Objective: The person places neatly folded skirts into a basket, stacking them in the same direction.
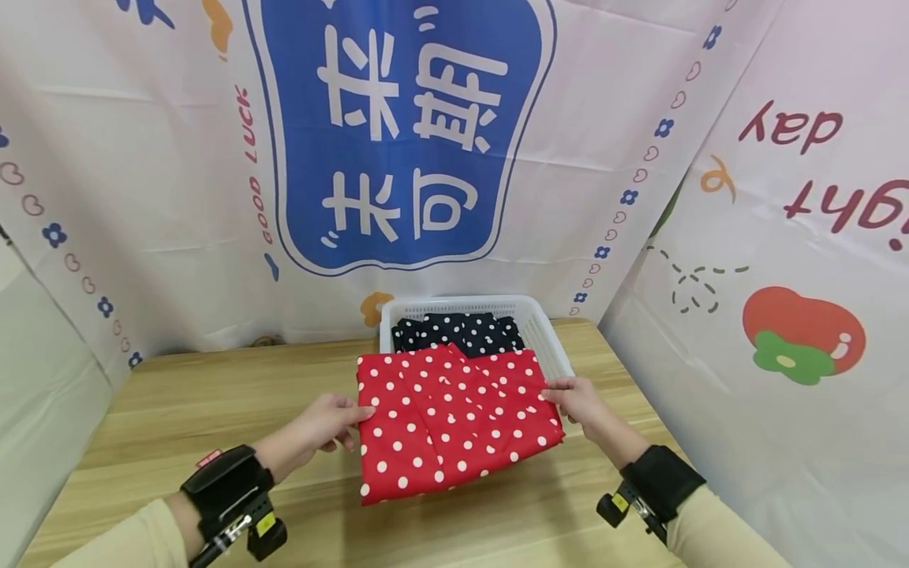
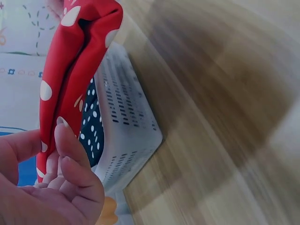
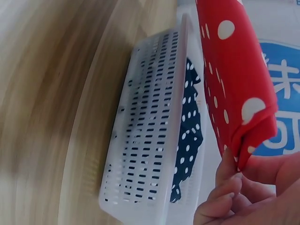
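A folded red cloth with white polka dots (image 1: 454, 418) is held up between both hands, in front of and partly over a white plastic basket (image 1: 550, 339). My left hand (image 1: 328, 422) pinches its left edge between thumb and fingers; the left wrist view shows the folded layers of the red cloth (image 2: 70, 75) there. At the opposite edge my right hand (image 1: 578, 401) pinches a corner, seen close in the right wrist view. Inside the basket lies a black cloth with white dots (image 1: 461, 330), its near part hidden by the red one.
The basket stands on a wooden table (image 1: 234, 394) near its back edge. Behind it hangs a printed white curtain (image 1: 177, 197) with a blue patch of characters. Another printed sheet (image 1: 781, 442) hangs along the right side. Each wrist wears a black strap with a small camera.
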`<state>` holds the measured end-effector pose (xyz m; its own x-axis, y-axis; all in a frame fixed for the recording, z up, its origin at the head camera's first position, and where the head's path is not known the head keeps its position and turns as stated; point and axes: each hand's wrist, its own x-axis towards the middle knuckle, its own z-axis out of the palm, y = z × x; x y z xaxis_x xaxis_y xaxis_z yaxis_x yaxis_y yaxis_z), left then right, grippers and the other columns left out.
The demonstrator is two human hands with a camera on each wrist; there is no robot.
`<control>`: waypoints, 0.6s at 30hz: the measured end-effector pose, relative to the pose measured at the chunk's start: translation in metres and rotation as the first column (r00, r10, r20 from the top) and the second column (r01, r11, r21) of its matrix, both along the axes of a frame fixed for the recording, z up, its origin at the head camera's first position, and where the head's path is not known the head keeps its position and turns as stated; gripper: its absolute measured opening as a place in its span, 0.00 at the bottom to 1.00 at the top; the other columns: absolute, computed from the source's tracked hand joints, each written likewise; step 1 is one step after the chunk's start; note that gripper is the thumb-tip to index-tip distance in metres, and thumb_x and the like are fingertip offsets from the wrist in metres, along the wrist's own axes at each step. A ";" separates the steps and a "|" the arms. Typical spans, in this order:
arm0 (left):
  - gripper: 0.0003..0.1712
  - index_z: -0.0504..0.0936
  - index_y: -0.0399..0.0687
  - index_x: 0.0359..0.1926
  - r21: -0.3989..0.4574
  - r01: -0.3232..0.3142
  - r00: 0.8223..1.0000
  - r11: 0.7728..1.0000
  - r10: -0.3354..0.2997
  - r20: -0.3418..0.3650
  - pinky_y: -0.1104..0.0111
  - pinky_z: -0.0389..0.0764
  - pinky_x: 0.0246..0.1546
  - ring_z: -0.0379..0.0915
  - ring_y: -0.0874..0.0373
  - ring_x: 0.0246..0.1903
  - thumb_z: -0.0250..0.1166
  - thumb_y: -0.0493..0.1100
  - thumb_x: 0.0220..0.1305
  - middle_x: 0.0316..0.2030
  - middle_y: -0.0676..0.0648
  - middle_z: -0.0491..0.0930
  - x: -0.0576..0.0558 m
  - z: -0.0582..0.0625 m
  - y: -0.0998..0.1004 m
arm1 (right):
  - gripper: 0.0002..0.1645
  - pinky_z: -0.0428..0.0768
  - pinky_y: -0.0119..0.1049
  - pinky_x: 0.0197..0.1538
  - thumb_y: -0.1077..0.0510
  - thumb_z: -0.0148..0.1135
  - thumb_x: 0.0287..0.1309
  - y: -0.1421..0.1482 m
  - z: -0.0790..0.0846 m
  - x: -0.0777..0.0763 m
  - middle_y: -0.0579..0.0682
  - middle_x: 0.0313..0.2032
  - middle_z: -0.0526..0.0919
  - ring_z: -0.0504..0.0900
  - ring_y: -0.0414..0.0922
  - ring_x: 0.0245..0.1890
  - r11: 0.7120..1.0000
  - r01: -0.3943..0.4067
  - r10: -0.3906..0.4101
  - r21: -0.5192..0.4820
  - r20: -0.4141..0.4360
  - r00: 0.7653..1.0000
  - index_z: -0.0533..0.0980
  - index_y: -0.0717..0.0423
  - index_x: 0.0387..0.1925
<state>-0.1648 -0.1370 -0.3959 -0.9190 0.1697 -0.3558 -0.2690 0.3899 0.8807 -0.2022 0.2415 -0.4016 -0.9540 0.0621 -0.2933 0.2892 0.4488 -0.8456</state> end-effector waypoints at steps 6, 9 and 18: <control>0.16 0.77 0.29 0.41 0.010 -0.028 1.000 1.000 0.028 0.009 0.71 0.64 0.22 0.74 0.56 0.19 0.60 0.44 0.68 0.31 0.46 0.81 -0.015 -0.003 0.008 | 0.21 0.67 0.32 0.31 0.61 0.58 0.65 0.002 -0.005 -0.015 0.57 0.39 0.78 0.70 0.44 0.25 0.999 0.034 -0.034 0.019 -0.002 0.999 0.74 0.71 0.55; 0.17 0.78 0.29 0.42 0.021 -0.035 0.999 0.999 0.035 0.014 0.71 0.65 0.22 0.73 0.56 0.19 0.60 0.44 0.69 0.31 0.45 0.81 -0.021 -0.006 0.011 | 0.21 0.67 0.32 0.31 0.62 0.57 0.65 0.004 -0.008 -0.022 0.59 0.40 0.77 0.70 0.44 0.26 0.999 0.045 -0.045 0.024 0.000 0.999 0.74 0.71 0.56; 0.14 0.75 0.32 0.42 0.058 -0.097 0.995 0.994 0.095 0.027 0.73 0.61 0.20 0.67 0.60 0.16 0.57 0.43 0.71 0.28 0.46 0.78 -0.054 -0.014 0.025 | 0.23 0.68 0.34 0.36 0.61 0.54 0.68 0.006 -0.012 -0.044 0.64 0.51 0.71 0.70 0.48 0.36 0.996 0.088 -0.088 0.025 0.017 0.996 0.71 0.69 0.60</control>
<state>-0.2185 -0.1124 -0.4099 -0.9232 0.1028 -0.3703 -0.3243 0.3084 0.8942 -0.2462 0.2470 -0.4134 -0.9391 0.1528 -0.3076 0.3434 0.4411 -0.8292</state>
